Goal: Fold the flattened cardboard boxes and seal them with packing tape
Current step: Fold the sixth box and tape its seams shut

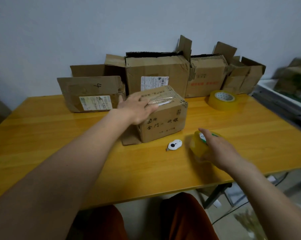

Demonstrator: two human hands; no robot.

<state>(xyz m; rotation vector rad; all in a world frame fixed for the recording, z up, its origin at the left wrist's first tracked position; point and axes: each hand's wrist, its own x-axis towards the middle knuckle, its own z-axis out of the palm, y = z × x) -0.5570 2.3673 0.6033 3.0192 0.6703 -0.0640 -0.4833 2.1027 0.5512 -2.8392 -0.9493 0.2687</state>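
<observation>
A small folded cardboard box (pixel 165 122) stands in the middle of the wooden table (pixel 77 149), with clear tape across its top seam and a flap sticking out at its lower left. My left hand (pixel 137 108) lies flat on the box's top left corner. To the right, near the table's front edge, my right hand (pixel 217 149) grips a yellowish roll of packing tape (pixel 198 146). A small white cutter (pixel 174 144) lies on the table between the box and the roll.
A second tape roll (pixel 222 99) sits at the back right. Several cardboard boxes (pixel 156 73) line the wall, and a flattened one marked "4" (pixel 90 94) leans at the left. A metal frame (pixel 284 104) borders the table's right side.
</observation>
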